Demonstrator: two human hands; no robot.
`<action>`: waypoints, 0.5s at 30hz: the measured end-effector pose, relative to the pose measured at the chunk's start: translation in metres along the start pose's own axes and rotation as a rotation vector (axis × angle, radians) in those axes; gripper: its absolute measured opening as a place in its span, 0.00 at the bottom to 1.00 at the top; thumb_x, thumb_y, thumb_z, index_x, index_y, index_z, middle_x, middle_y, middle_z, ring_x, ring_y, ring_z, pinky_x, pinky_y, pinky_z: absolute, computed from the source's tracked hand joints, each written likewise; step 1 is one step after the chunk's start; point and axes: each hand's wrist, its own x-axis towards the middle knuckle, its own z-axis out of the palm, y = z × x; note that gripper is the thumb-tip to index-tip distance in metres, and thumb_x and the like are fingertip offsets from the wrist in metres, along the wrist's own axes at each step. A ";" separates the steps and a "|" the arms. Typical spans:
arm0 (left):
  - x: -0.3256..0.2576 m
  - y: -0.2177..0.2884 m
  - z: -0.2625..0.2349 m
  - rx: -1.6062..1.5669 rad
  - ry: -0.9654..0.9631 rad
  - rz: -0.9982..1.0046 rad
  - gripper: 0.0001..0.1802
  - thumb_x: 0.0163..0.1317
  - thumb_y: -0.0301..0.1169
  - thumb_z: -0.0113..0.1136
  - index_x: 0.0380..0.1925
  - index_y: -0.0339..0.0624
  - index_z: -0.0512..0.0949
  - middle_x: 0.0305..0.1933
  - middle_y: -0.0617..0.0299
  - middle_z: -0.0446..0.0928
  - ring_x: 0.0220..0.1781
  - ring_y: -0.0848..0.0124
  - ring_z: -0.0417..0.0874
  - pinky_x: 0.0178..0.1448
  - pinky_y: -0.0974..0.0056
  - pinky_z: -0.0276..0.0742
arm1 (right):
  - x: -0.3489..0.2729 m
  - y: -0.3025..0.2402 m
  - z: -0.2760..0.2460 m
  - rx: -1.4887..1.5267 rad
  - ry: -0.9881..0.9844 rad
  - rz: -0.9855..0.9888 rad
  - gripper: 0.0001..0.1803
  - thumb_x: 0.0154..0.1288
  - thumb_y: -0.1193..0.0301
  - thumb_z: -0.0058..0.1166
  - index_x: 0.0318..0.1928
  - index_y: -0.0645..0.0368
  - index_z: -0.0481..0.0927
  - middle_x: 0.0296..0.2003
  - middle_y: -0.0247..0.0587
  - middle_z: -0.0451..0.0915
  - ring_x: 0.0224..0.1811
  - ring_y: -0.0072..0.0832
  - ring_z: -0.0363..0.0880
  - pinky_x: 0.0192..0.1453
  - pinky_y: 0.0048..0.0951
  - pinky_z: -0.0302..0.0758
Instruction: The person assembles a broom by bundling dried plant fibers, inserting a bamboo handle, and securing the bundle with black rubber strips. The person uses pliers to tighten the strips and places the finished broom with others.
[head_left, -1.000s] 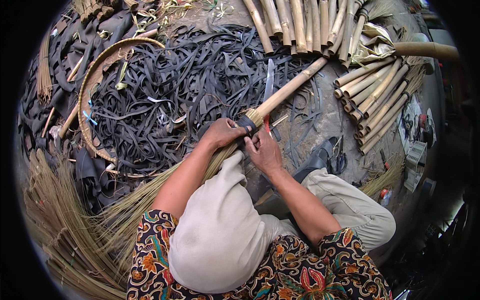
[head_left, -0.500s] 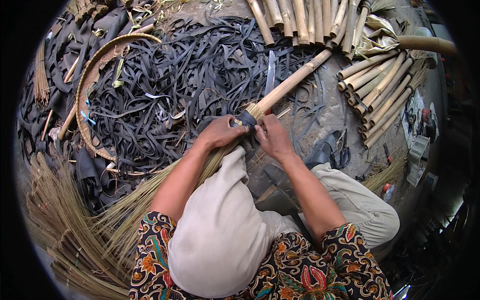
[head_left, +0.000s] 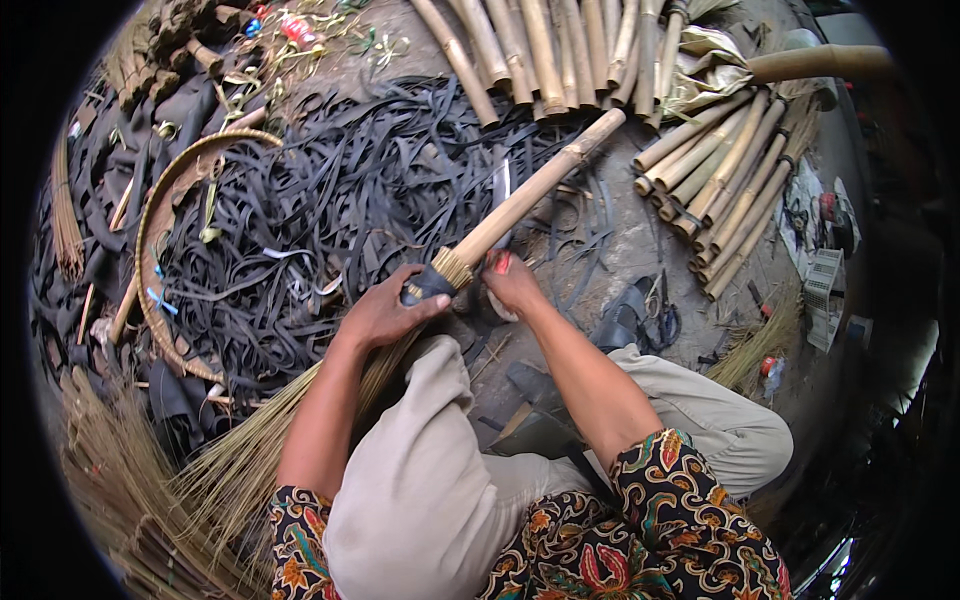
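Tan bamboo handle (head_left: 532, 190), black strips (head_left: 300, 200), floral-patterned black shirt (head_left: 660, 525)

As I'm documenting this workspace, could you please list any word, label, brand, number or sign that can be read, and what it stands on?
None can be read.
Red-and-white plastic item, upper left: any print is too small and blurred.
Small red item, lower right: too small to tell.
Bamboo handle and black band: no lettering visible.
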 end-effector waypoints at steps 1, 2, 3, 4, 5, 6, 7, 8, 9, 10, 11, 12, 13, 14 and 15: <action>0.001 0.000 -0.001 -0.005 -0.009 0.018 0.52 0.57 0.65 0.74 0.74 0.47 0.72 0.61 0.39 0.83 0.64 0.50 0.85 0.68 0.53 0.77 | -0.011 0.007 -0.012 0.137 -0.076 -0.079 0.24 0.67 0.67 0.67 0.57 0.64 0.71 0.37 0.54 0.85 0.43 0.46 0.89 0.48 0.46 0.85; 0.001 0.000 0.000 0.005 0.000 0.018 0.52 0.57 0.65 0.74 0.74 0.46 0.71 0.61 0.39 0.83 0.64 0.50 0.85 0.69 0.53 0.77 | -0.022 0.014 -0.025 0.306 -0.208 0.015 0.22 0.69 0.67 0.65 0.56 0.62 0.72 0.34 0.49 0.85 0.36 0.39 0.88 0.41 0.42 0.86; 0.003 0.000 0.001 0.006 -0.001 0.017 0.52 0.57 0.65 0.74 0.74 0.46 0.71 0.61 0.39 0.83 0.64 0.50 0.85 0.69 0.53 0.77 | -0.045 0.028 -0.036 0.494 -0.294 0.083 0.18 0.72 0.67 0.64 0.54 0.59 0.73 0.30 0.41 0.84 0.26 0.30 0.86 0.30 0.36 0.86; 0.005 0.001 0.004 0.009 -0.010 0.015 0.52 0.56 0.64 0.75 0.74 0.46 0.71 0.61 0.38 0.84 0.65 0.50 0.85 0.69 0.53 0.77 | -0.065 0.040 -0.044 0.567 -0.284 0.133 0.16 0.74 0.67 0.63 0.53 0.58 0.73 0.30 0.41 0.83 0.24 0.30 0.86 0.27 0.34 0.85; 0.007 0.003 0.006 0.013 -0.024 0.022 0.52 0.57 0.65 0.74 0.74 0.45 0.72 0.62 0.39 0.84 0.65 0.49 0.85 0.70 0.54 0.76 | -0.081 0.051 -0.051 0.656 -0.312 0.173 0.13 0.76 0.68 0.61 0.52 0.58 0.72 0.30 0.41 0.83 0.23 0.30 0.85 0.24 0.33 0.85; 0.010 0.005 0.009 0.017 -0.044 0.029 0.51 0.57 0.65 0.74 0.73 0.45 0.73 0.62 0.40 0.84 0.65 0.49 0.85 0.70 0.54 0.76 | -0.096 0.062 -0.059 0.810 -0.289 0.262 0.13 0.77 0.65 0.60 0.51 0.58 0.72 0.29 0.40 0.82 0.24 0.28 0.85 0.22 0.32 0.85; 0.011 0.007 0.013 0.020 -0.066 0.030 0.50 0.57 0.65 0.73 0.72 0.44 0.74 0.63 0.41 0.84 0.66 0.49 0.85 0.71 0.54 0.76 | -0.109 0.072 -0.061 0.737 -0.126 0.314 0.13 0.78 0.65 0.59 0.51 0.57 0.72 0.29 0.40 0.82 0.24 0.29 0.86 0.24 0.32 0.86; 0.011 0.010 0.018 0.041 -0.085 -0.011 0.50 0.57 0.65 0.73 0.71 0.44 0.76 0.63 0.42 0.84 0.66 0.49 0.85 0.71 0.54 0.76 | -0.121 0.081 -0.061 0.714 -0.014 0.305 0.13 0.78 0.64 0.58 0.52 0.56 0.72 0.30 0.40 0.82 0.24 0.30 0.86 0.26 0.32 0.87; 0.011 0.014 0.023 0.129 -0.073 -0.018 0.49 0.58 0.66 0.71 0.70 0.44 0.78 0.66 0.44 0.83 0.67 0.48 0.84 0.72 0.54 0.76 | -0.127 0.087 -0.062 0.639 0.105 0.179 0.13 0.79 0.62 0.56 0.51 0.57 0.72 0.29 0.40 0.82 0.23 0.30 0.86 0.26 0.32 0.86; 0.012 0.019 0.031 0.197 -0.041 0.008 0.50 0.58 0.67 0.69 0.70 0.41 0.76 0.64 0.40 0.83 0.67 0.46 0.84 0.71 0.51 0.76 | -0.131 0.091 -0.064 0.573 0.209 0.039 0.13 0.80 0.60 0.55 0.50 0.57 0.73 0.28 0.40 0.81 0.23 0.30 0.86 0.27 0.32 0.86; 0.010 0.023 0.038 0.239 0.054 0.020 0.49 0.58 0.66 0.70 0.67 0.39 0.77 0.62 0.39 0.84 0.66 0.46 0.84 0.70 0.50 0.78 | -0.131 0.094 -0.066 0.544 0.260 -0.037 0.14 0.81 0.59 0.53 0.49 0.57 0.73 0.28 0.40 0.81 0.23 0.31 0.86 0.28 0.32 0.85; 0.010 0.028 0.047 0.313 0.140 -0.008 0.47 0.58 0.64 0.72 0.64 0.37 0.77 0.60 0.38 0.84 0.65 0.46 0.85 0.69 0.49 0.79 | -0.128 0.094 -0.069 0.343 0.245 -0.094 0.15 0.82 0.58 0.51 0.47 0.58 0.74 0.27 0.40 0.80 0.23 0.30 0.86 0.28 0.32 0.84; 0.009 0.031 0.052 0.355 0.162 -0.026 0.45 0.57 0.63 0.73 0.62 0.36 0.78 0.58 0.38 0.85 0.63 0.45 0.85 0.67 0.48 0.80 | -0.123 0.094 -0.079 0.182 0.193 -0.082 0.16 0.82 0.58 0.50 0.46 0.59 0.74 0.26 0.40 0.79 0.23 0.30 0.86 0.28 0.32 0.83; 0.009 0.034 0.056 0.397 0.175 -0.040 0.44 0.57 0.62 0.74 0.59 0.35 0.78 0.57 0.38 0.85 0.62 0.44 0.86 0.66 0.47 0.81 | -0.116 0.092 -0.092 0.040 0.144 -0.136 0.17 0.83 0.57 0.49 0.44 0.60 0.74 0.25 0.40 0.78 0.23 0.30 0.86 0.28 0.32 0.82; 0.009 0.036 0.058 0.432 0.207 -0.025 0.42 0.57 0.60 0.75 0.57 0.34 0.78 0.55 0.38 0.86 0.61 0.44 0.87 0.65 0.47 0.82 | -0.106 0.087 -0.099 -0.167 0.181 -0.234 0.19 0.82 0.56 0.49 0.43 0.61 0.75 0.25 0.43 0.79 0.22 0.32 0.85 0.28 0.35 0.81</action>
